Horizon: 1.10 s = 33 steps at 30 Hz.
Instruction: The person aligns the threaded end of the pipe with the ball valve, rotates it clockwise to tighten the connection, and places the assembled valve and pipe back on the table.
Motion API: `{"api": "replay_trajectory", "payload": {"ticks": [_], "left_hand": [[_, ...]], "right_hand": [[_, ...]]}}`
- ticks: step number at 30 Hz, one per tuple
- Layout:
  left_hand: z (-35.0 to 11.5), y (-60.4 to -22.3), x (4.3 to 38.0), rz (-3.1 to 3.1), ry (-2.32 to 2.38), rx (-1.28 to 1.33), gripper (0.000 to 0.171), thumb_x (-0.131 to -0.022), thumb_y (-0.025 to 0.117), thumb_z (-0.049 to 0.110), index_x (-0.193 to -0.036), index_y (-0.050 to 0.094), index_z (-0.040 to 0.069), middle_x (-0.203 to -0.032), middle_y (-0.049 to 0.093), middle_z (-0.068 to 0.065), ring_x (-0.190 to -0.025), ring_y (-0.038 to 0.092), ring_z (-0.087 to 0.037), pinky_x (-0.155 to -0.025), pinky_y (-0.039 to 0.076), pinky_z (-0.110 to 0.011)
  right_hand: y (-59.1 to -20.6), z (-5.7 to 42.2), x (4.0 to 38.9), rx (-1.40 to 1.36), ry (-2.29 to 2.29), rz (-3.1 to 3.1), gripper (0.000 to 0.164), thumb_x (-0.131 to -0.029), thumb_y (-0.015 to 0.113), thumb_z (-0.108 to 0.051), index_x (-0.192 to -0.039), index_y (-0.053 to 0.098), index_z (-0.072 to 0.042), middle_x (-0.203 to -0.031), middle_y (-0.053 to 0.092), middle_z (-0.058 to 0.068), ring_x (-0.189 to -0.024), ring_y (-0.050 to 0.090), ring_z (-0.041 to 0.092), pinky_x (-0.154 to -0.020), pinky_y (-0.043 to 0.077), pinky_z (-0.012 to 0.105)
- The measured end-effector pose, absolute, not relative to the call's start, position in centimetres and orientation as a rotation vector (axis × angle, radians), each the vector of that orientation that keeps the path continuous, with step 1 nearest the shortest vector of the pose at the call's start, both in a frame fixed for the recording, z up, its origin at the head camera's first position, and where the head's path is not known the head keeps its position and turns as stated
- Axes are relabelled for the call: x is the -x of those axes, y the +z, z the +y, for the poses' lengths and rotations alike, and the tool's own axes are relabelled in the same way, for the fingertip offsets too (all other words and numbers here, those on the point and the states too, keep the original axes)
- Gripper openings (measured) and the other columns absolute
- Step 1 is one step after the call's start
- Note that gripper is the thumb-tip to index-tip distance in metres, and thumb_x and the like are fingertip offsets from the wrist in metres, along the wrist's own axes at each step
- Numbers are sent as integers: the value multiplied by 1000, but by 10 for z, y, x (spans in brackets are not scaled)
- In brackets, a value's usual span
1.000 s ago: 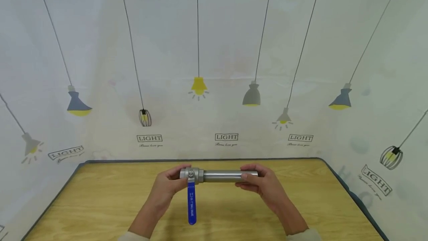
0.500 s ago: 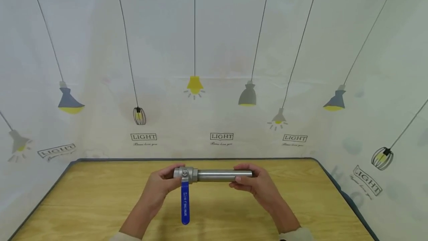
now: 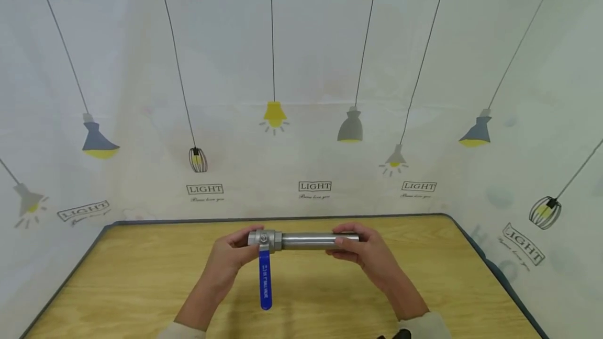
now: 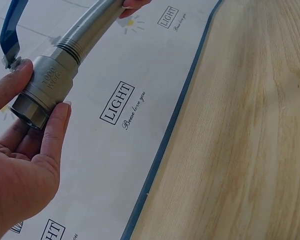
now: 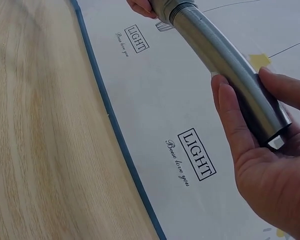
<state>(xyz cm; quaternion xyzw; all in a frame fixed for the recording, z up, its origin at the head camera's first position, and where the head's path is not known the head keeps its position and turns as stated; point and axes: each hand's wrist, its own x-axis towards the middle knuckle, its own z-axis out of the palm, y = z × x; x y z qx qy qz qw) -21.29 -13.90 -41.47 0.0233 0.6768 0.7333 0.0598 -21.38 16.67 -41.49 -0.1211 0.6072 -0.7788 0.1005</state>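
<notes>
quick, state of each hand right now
Left hand: holding the blue-handled silver metal ball valve.
Right hand: holding the silver cylindrical metal pipe.

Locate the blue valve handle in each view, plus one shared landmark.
Head: blue handle, below centre, slightly left.
Left wrist: blue handle, top-left corner, cut by the top edge.
Right wrist: not in it; only part of the valve body shows, at the top edge.
Shared landmark: steel pipe, joined to the valve body.
</notes>
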Motion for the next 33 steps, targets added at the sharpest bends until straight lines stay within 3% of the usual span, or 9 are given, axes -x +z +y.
{"api": "replay_trajectory", "payload": {"ticks": [4, 23, 33], "left_hand": [[-140, -414, 213, 2053, 2227, -59, 47, -80, 73, 3, -125, 64, 5, -123, 64, -13, -111, 62, -21, -91, 53, -32], [-138, -417, 207, 2007, 2275, -38, 47, -81, 72, 0, -127, 62, 1, -120, 66, -14, -107, 63, -20, -88, 54, -31], [-137, -415, 210, 2010, 2272, -43, 45, -80, 73, 2, -124, 65, 4, -119, 67, -13, -106, 63, -21, -89, 54, -32]], "right_hand": [[-413, 165, 214, 390, -2292, 1776, 22, -86, 68, -1, -107, 67, -5, -105, 63, 14, -89, 71, 26, -84, 58, 37], [-413, 164, 213, 305, -2271, 1856, 27, -88, 68, -6, -113, 62, 3, -105, 61, 13, -82, 71, 22, -79, 59, 32], [-412, 165, 214, 322, -2262, 1894, 30, -86, 70, -6, -113, 61, 4, -105, 61, 10, -83, 68, 19, -78, 58, 31]]}}
